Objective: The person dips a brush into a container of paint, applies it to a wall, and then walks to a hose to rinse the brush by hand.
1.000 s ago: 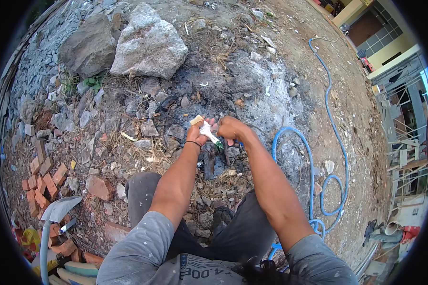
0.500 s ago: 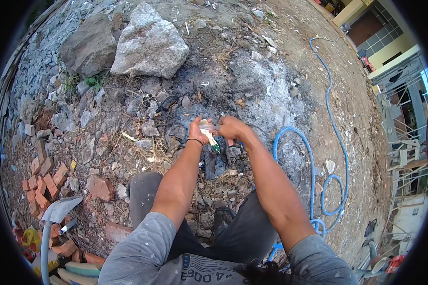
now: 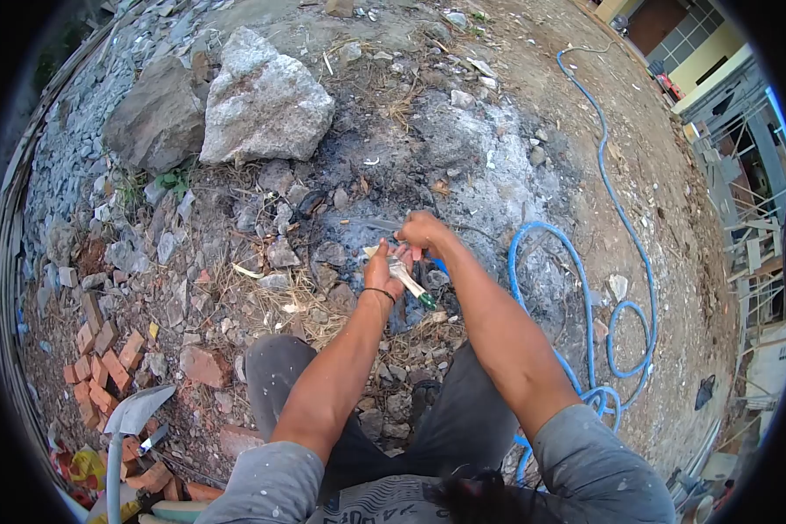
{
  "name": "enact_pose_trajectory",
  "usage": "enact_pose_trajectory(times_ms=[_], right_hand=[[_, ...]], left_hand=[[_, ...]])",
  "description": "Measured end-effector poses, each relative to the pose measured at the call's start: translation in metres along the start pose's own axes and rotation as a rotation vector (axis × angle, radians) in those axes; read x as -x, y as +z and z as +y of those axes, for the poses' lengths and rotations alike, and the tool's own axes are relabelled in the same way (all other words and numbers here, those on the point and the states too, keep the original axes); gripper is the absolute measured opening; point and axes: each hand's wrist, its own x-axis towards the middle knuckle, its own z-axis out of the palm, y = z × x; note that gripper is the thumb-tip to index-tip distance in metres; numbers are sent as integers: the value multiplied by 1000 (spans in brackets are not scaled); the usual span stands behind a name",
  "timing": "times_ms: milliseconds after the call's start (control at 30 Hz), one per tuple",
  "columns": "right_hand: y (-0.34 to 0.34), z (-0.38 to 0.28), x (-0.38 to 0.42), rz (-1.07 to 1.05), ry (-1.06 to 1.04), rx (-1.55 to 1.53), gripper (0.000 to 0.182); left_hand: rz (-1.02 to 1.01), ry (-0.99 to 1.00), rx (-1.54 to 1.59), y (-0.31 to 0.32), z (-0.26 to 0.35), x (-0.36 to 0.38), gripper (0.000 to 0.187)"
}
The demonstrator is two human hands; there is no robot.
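Note:
My left hand [image 3: 381,274] is closed around a paintbrush [image 3: 410,284] with a pale handle and a green end, which slants down to the right past my fingers. Above it, my right hand [image 3: 422,230] is curled into a fist around a knife [image 3: 377,225], whose thin grey blade points left over the ash. The knife's handle is hidden in my fingers. The blade sits just beyond the brush, close to my left fingertips. Both hands are in front of my knees, over burnt, stony ground.
A blue hose [image 3: 576,271] loops along the right. Two large rocks [image 3: 266,100] lie at the upper left. Broken bricks [image 3: 105,371] are heaped at the left, near a shovel [image 3: 140,409]. Pale ash [image 3: 498,157] covers the ground ahead. Scaffolding [image 3: 755,201] stands at the far right.
The knife has moved away from the brush, up and to the left, so more of its blade shows. The brush has shifted right and down in view. The camera view has shifted slightly.

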Motion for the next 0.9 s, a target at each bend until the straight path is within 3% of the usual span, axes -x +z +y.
enact_pose_trajectory(times_ms=[67, 167, 200, 267, 300, 367, 433, 500, 567, 700, 767, 800, 833, 867, 900], right_hand=[[11, 4, -18, -10, 26, -255, 26], [22, -5, -33, 32, 53, -197, 24], [22, -7, -30, 62, 59, -215, 24], [12, -9, -17, 105, 171, -612, 26], [1, -7, -11, 143, 178, -627, 26], [-19, -6, 0, 13, 68, -496, 29], [-32, 4, -7, -29, 73, -604, 29], [-37, 13, -12, -217, 61, -940, 24], [-37, 30, -43, -323, -4, -946, 22], [-19, 28, -61, -513, -105, -679, 21], [-10, 24, -64, -568, -186, -617, 20], [-7, 23, -66, -419, -202, -526, 20], [-2, 23, -66, -435, -196, -527, 20], [0, 23, -66, -34, -399, 127, 22], [1, 25, -73, 140, -533, 457, 26]], left_hand=[[-248, -54, -41, -9, -8, 23, 53], [-135, 67, -247, 27, -17, 70, 58], [-211, 82, -280, 32, -19, 80, 61], [-250, 148, -325, 34, -33, 87, 62], [-256, 186, -343, 37, -42, 92, 62], [-265, 188, -430, 38, -50, 92, 60], [-257, 210, -515, 43, -51, 97, 58], [-313, 196, -567, 48, -45, 106, 56], [-360, 193, -559, 58, -45, 120, 54], [-482, 53, -567, 57, -36, 125, 55], [-527, -131, -538, 48, -26, 115, 56], [-550, -147, -550, 49, -22, 119, 56], [-534, -143, -545, 50, -19, 125, 56], [-590, -136, -587, 52, -16, 130, 56], [-649, -131, -632, 53, -13, 131, 56]])
